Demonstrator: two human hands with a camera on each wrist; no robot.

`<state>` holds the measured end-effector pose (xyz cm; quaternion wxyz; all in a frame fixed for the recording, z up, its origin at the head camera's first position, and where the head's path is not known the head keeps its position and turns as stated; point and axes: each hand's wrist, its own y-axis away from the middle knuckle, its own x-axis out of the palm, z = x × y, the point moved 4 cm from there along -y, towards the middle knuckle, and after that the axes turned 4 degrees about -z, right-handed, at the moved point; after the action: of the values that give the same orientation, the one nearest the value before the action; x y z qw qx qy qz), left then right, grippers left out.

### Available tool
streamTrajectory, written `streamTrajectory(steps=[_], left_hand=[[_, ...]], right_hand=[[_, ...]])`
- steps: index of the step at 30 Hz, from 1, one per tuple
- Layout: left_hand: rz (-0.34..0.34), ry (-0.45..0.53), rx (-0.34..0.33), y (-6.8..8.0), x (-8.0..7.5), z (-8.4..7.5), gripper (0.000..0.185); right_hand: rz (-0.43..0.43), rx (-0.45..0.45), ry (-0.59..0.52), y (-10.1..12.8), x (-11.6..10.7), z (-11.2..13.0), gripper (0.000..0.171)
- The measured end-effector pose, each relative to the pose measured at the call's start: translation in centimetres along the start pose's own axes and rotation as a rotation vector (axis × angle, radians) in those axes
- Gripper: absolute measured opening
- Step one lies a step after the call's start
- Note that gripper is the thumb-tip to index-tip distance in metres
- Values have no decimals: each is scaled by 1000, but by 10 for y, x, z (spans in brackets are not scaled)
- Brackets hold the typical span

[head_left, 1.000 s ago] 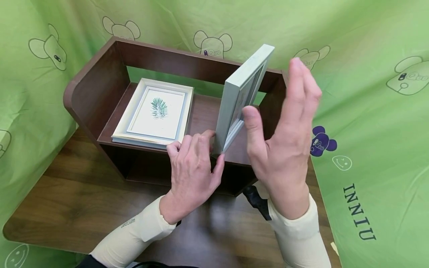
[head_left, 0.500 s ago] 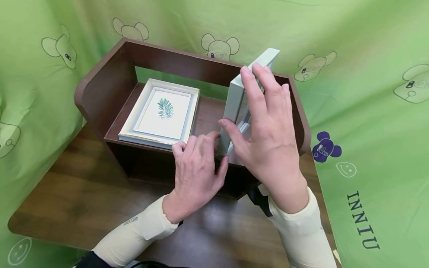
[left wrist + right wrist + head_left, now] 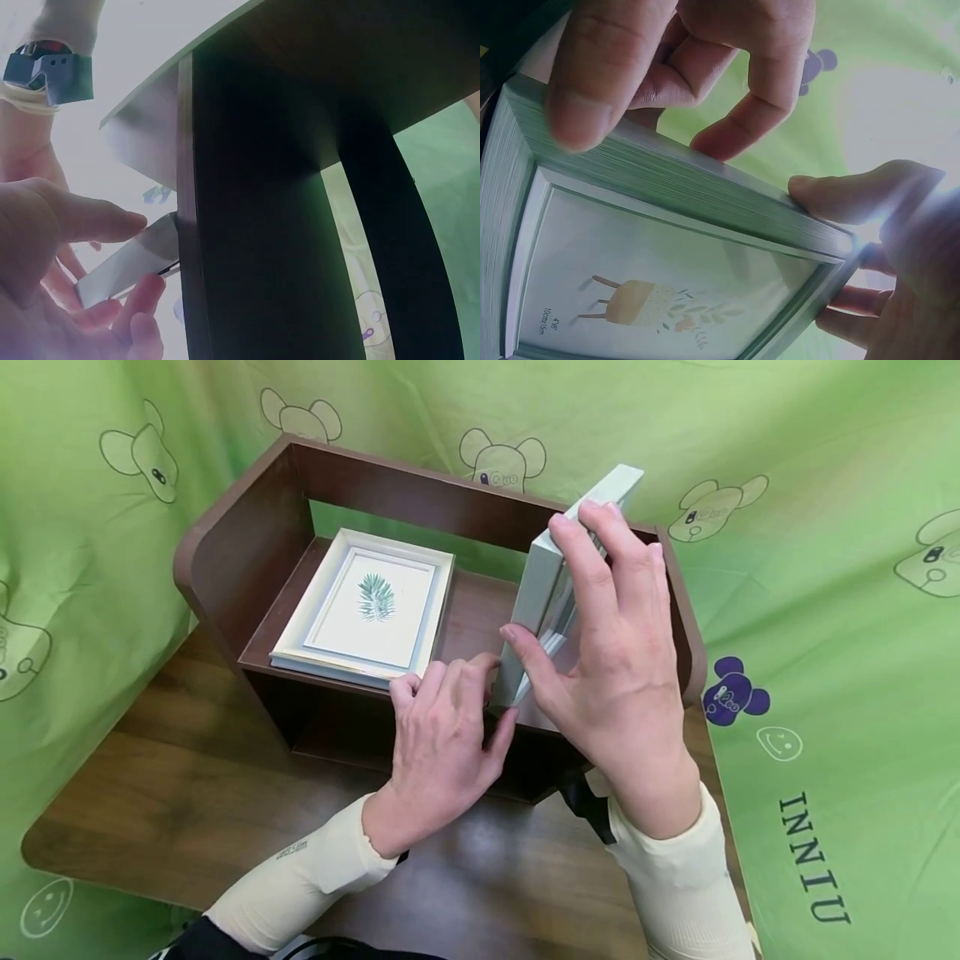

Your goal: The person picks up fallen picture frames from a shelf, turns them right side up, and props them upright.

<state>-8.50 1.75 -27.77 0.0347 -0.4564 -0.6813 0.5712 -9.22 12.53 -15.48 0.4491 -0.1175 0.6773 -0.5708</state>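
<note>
A pale green picture frame [image 3: 521,610] stands on edge on the upper shelf, its picture side facing right. In the right wrist view its printed picture [image 3: 667,292] shows a chair with leaves above. My left hand [image 3: 442,739] grips the bottom front corner, thumb and index finger on either side of it. Higher up, my right hand [image 3: 618,643] holds the same frame, thumb along the front edge and fingertips over the top. Left of it lies a second picture frame [image 3: 442,610], flat and face up, with a green leaf print [image 3: 375,597].
The dark brown shelf unit [image 3: 225,518] has raised sides, a back rail and a lower compartment [image 3: 337,727]. It stands on a wooden table [image 3: 172,777]. Green cloth [image 3: 825,652] with printed bear figures hangs behind and to the sides.
My right hand has come leftward from beside the standing frame and taken hold of its upper front edge. My left hand keeps its grip at the bottom corner. The head view has shifted slightly.
</note>
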Motion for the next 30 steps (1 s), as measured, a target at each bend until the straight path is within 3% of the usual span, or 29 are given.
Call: streamTrajectory(steps=[6, 12, 22, 30], left_hand=[[-16, 24, 22, -1, -7, 3, 37], [-7, -17, 27, -7, -10, 9, 22], [77, 50, 41, -12, -7, 14, 29], [97, 79, 56, -17, -7, 15, 32]], right_hand=[[5, 3, 11, -1, -1, -1, 67], [6, 11, 14, 1, -1, -1, 69], [16, 31, 6, 3, -2, -1, 70], [19, 54, -3, 2, -3, -1, 69]])
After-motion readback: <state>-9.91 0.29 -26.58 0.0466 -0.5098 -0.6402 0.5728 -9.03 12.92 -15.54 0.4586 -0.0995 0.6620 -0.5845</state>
